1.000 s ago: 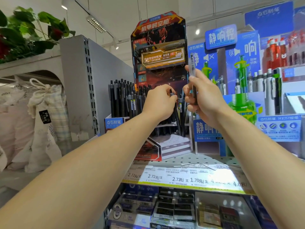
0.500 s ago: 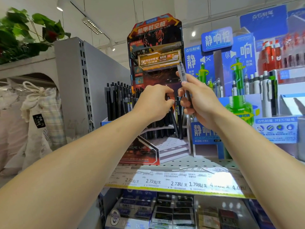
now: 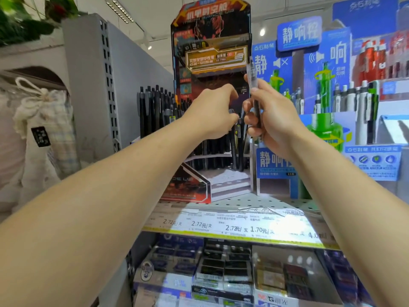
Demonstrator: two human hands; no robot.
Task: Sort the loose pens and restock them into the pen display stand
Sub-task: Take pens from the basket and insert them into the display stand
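From my head camera, my right hand point(image 3: 269, 117) is raised in front of the pen display stand point(image 3: 211, 52), fingers curled round a clear-barrelled pen point(image 3: 253, 85) that stands nearly upright, its top poking above my thumb. I judge I hold it high like that to keep it out of the way while the other hand works among the pens. My left hand point(image 3: 212, 114) reaches into the stand's rear tier, fingers bent and pinching the top of a dark pen point(image 3: 232, 129) at the right end of the row. That looks like me seating or straightening it in its slot. The black pens point(image 3: 155, 111) stand upright along the stand's left side, clips up. The stand itself sits on the perforated shelf point(image 3: 254, 201), near its front edge, above the price strip point(image 3: 221, 227).

My own hands cover the middle of the row, so I cannot tell which slots are free. The lower end of the clear pen is hidden inside my fist. The frame is soft with motion, and the stand's print is unreadable.
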